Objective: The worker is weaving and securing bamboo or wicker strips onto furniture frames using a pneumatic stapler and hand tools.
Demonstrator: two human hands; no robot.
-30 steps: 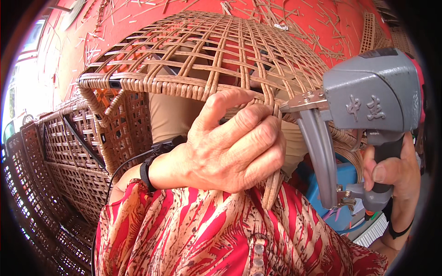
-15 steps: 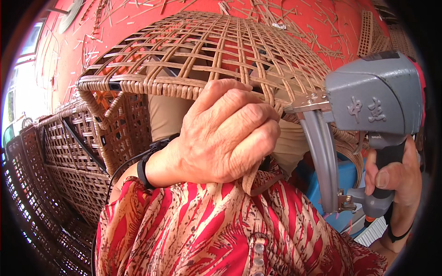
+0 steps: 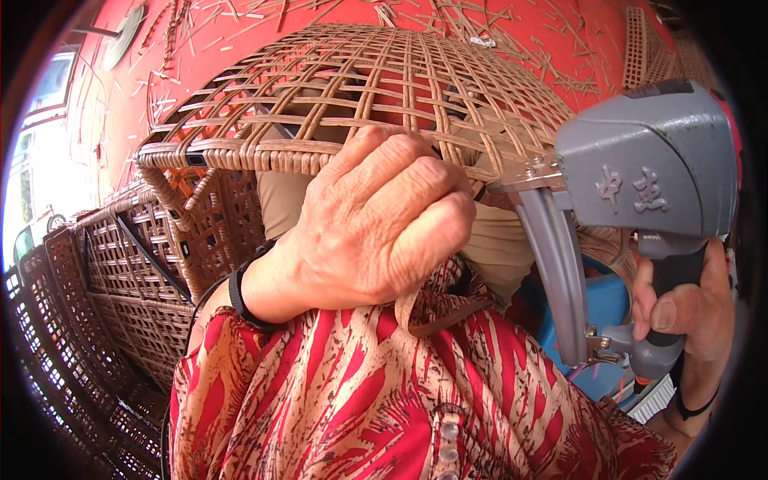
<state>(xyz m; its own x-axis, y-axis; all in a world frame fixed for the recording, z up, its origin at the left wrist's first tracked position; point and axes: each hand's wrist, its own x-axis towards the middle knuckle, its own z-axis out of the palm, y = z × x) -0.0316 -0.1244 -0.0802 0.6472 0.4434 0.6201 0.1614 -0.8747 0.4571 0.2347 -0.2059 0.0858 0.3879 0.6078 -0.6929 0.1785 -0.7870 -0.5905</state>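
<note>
My left hand (image 3: 384, 220) is closed at the front edge of a brown woven wicker panel (image 3: 376, 104). A flat wicker strip (image 3: 416, 322) comes out below its fingers and loops over my patterned shirt. The fingertips are turned away, so the grip itself is hidden. On the right, my right hand (image 3: 694, 316) is wrapped round the black handle of a grey pneumatic staple gun (image 3: 648, 164). The gun's narrow nose lies close to the panel's edge, right of my left hand; whether it touches cannot be made out. The wrapped rim (image 3: 272, 157) runs left to the frame's corner.
Darker woven wicker pieces (image 3: 132, 264) stand at the left. Loose strip offcuts (image 3: 552, 48) litter the red floor beyond the panel. A blue object (image 3: 596, 308) sits behind the gun, and more wicker (image 3: 636, 48) is at the far right.
My left hand has shifted a little left and up along the panel's edge, and the hanging strip moved left with it. The staple gun has come slightly left.
</note>
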